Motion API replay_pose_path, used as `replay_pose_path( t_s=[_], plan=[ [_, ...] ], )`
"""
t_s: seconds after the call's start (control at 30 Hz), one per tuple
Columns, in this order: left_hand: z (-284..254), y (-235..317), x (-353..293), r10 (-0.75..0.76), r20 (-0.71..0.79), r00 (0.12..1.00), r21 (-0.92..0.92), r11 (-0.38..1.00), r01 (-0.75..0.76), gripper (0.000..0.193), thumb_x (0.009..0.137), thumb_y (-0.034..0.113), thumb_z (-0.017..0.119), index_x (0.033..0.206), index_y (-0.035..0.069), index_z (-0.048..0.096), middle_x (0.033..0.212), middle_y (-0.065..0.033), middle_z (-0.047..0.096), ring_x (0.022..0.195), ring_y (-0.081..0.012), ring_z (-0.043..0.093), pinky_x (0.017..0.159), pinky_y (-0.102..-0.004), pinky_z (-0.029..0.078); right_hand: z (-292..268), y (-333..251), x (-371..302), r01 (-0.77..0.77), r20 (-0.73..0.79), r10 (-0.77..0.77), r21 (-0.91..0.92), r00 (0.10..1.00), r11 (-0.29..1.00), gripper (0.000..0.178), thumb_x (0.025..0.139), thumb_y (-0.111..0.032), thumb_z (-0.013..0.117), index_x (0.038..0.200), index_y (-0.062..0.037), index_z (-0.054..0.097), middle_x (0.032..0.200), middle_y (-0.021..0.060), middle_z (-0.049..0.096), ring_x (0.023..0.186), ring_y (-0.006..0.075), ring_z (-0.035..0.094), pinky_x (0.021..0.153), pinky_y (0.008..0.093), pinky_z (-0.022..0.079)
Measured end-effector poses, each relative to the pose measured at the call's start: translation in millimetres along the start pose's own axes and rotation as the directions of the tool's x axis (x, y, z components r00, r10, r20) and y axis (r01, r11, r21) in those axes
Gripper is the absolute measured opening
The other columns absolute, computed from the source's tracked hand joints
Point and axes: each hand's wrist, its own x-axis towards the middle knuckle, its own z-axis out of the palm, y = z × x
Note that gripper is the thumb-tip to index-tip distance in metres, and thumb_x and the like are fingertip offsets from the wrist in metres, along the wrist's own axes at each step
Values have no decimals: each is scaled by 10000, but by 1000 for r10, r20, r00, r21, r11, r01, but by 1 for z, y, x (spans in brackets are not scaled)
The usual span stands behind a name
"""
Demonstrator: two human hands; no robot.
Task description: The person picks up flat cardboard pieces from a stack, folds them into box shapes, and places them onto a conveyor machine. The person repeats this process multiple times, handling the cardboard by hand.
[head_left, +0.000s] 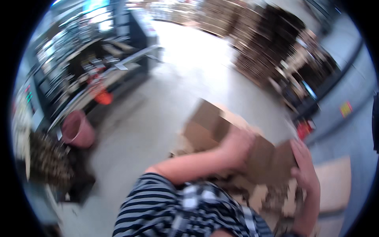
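A brown cardboard piece point(272, 162) with a fold line lies in front of my body. My right hand point(304, 166) grips its right edge, the fingers along the rim and the thumb on its near face. My left arm reaches across, and my left hand point(239, 144) is at the piece's left end. Motion blur smears the left fingers, so their grip is unclear. Just beyond the left hand is another folded brown cardboard part point(205, 124); whether it joins the first piece cannot be made out. Below the hands lie more torn-edged cardboard pieces point(272, 199).
A pink bucket point(79, 130) stands at left beside a machine bench point(118, 67) with an orange object point(102, 96). Cardboard stacks point(256, 47) stand at the far right. A red item point(304, 128) is by the right wall. Bundled cardboard point(49, 158) sits at the left edge.
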Motion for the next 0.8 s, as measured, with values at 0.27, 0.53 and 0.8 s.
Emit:
replay_pose_path(
  t_s=[0.27, 0.53, 0.8],
  plan=[
    [4, 0, 1, -16, -29, 999, 131, 991, 20, 1134, 636, 596, 742, 1397, -110, 285, 1295, -214, 479, 1232, -315, 411, 1110, -486, 213, -32, 32, -25, -764, -279, 735, -432, 618, 478, 583, 909, -488, 508, 1235, -8, 562, 1323, 213, 515, 1236, 328, 480, 1056, 426, 349],
    [-5, 3, 1, -35, 29, 999, 147, 989, 30, 1129, 633, 598, 738, 1386, -122, 302, 1291, -210, 484, 1230, -310, 411, 1112, -481, 216, -5, -18, -2, -90, -245, 87, -2, 966, 996, 457, 898, -301, 593, 1224, 17, 562, 1247, 199, 569, 1211, 363, 491, 1023, 420, 377],
    [1, -1, 3, -10, -6, 1000, 129, 992, 11, 1150, 618, 612, 738, 1393, -113, 296, 1314, -202, 475, 1226, -315, 415, 1108, -486, 218, -3, -7, 5, -135, -281, 166, 127, 945, 983, 230, 856, -78, 594, 1076, -24, 637, 1132, 158, 634, 1070, 318, 591, 929, 363, 461]
  ],
)
